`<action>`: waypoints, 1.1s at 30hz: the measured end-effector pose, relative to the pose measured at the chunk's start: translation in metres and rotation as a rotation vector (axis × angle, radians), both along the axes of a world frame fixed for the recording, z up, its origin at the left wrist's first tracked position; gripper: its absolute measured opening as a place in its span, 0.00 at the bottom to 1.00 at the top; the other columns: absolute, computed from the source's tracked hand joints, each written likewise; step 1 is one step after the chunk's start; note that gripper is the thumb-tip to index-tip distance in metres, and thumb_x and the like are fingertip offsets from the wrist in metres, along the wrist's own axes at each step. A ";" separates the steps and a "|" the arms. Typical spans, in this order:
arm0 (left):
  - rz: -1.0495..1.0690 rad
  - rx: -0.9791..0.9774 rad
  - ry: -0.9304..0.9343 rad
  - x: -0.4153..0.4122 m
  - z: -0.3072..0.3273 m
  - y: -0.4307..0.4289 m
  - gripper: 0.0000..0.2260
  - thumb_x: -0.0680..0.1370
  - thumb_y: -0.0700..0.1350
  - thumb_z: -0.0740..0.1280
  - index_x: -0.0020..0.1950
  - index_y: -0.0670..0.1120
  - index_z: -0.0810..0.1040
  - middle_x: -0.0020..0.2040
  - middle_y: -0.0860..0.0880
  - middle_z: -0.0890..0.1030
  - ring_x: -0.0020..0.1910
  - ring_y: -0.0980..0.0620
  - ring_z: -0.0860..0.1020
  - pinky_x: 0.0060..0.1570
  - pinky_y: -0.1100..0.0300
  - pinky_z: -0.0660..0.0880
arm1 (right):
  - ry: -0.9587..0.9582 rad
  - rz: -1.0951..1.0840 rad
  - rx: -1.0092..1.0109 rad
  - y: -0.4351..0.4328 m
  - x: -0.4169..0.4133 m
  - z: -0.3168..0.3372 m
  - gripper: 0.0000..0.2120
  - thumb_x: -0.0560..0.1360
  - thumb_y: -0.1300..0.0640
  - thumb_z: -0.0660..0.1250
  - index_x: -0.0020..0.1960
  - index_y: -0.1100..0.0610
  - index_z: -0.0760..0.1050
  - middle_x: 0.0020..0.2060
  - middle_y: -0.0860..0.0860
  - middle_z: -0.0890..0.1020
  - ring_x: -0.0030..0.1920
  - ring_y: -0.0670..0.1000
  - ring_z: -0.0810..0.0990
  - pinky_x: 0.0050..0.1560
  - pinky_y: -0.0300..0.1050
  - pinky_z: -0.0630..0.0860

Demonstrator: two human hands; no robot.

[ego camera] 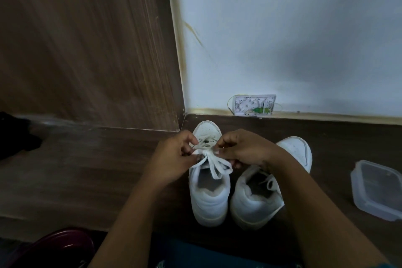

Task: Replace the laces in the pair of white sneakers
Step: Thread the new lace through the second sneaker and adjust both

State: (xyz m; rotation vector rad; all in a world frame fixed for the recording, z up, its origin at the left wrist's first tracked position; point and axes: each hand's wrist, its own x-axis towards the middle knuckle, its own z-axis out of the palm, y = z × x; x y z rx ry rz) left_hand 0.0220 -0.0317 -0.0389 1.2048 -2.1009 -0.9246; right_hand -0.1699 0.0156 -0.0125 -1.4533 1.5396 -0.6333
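Two white sneakers stand side by side on a dark wooden table, toes pointing away from me. The left sneaker has a white lace knotted over its tongue, its loops and ends hanging toward the opening. My left hand pinches the lace at the left of the knot. My right hand pinches it at the right. The right sneaker lies under my right forearm, with a bit of lace showing near its opening.
A clear plastic container sits at the right edge of the table. A small white box with wires rests against the white wall behind the shoes. A wooden panel rises at the left. A dark red object lies at the lower left.
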 end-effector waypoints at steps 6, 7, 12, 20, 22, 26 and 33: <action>-0.084 -0.143 -0.053 -0.005 -0.001 -0.001 0.11 0.71 0.41 0.73 0.37 0.57 0.79 0.35 0.53 0.81 0.36 0.54 0.80 0.38 0.55 0.76 | 0.137 -0.011 -0.155 -0.007 0.003 -0.007 0.04 0.73 0.59 0.70 0.42 0.59 0.81 0.35 0.54 0.83 0.33 0.46 0.77 0.41 0.46 0.77; -0.075 -0.178 -0.070 -0.005 -0.002 -0.003 0.11 0.71 0.41 0.73 0.36 0.58 0.78 0.35 0.53 0.81 0.37 0.54 0.79 0.39 0.56 0.75 | 0.127 -0.030 -0.161 -0.007 0.002 -0.007 0.03 0.73 0.61 0.69 0.41 0.59 0.81 0.33 0.52 0.82 0.32 0.45 0.76 0.39 0.44 0.76; -0.115 -0.148 -0.011 -0.008 -0.008 -0.009 0.05 0.70 0.48 0.70 0.43 0.58 0.81 0.40 0.50 0.80 0.40 0.53 0.80 0.43 0.51 0.77 | 0.180 -0.044 -0.197 -0.009 0.002 -0.008 0.09 0.71 0.66 0.67 0.36 0.54 0.79 0.30 0.44 0.79 0.29 0.38 0.75 0.41 0.42 0.76; -0.072 -0.148 -0.016 -0.012 -0.009 -0.009 0.11 0.73 0.38 0.71 0.37 0.54 0.77 0.38 0.54 0.77 0.39 0.56 0.76 0.40 0.65 0.68 | 0.242 -0.026 -0.303 -0.008 0.003 -0.012 0.02 0.72 0.59 0.71 0.40 0.56 0.81 0.33 0.47 0.81 0.29 0.36 0.74 0.37 0.33 0.69; -0.078 -0.149 -0.015 -0.012 -0.008 -0.009 0.11 0.73 0.37 0.71 0.37 0.53 0.76 0.38 0.55 0.76 0.38 0.59 0.75 0.39 0.68 0.67 | 0.236 -0.014 -0.273 -0.008 0.004 -0.012 0.03 0.72 0.59 0.71 0.40 0.56 0.81 0.33 0.47 0.80 0.28 0.35 0.74 0.36 0.33 0.69; -0.095 -0.240 -0.107 -0.013 -0.008 -0.007 0.10 0.73 0.38 0.70 0.38 0.52 0.74 0.38 0.56 0.72 0.37 0.60 0.72 0.37 0.65 0.65 | -0.001 -0.066 -0.086 -0.004 0.005 -0.003 0.08 0.76 0.57 0.67 0.39 0.59 0.78 0.28 0.52 0.78 0.26 0.44 0.74 0.27 0.37 0.69; -0.118 -0.263 -0.087 -0.011 -0.008 -0.006 0.14 0.73 0.38 0.70 0.36 0.55 0.71 0.37 0.55 0.73 0.38 0.56 0.73 0.38 0.62 0.67 | 0.003 -0.023 0.041 0.001 0.007 -0.002 0.04 0.71 0.64 0.69 0.45 0.60 0.79 0.29 0.57 0.78 0.25 0.46 0.74 0.26 0.38 0.68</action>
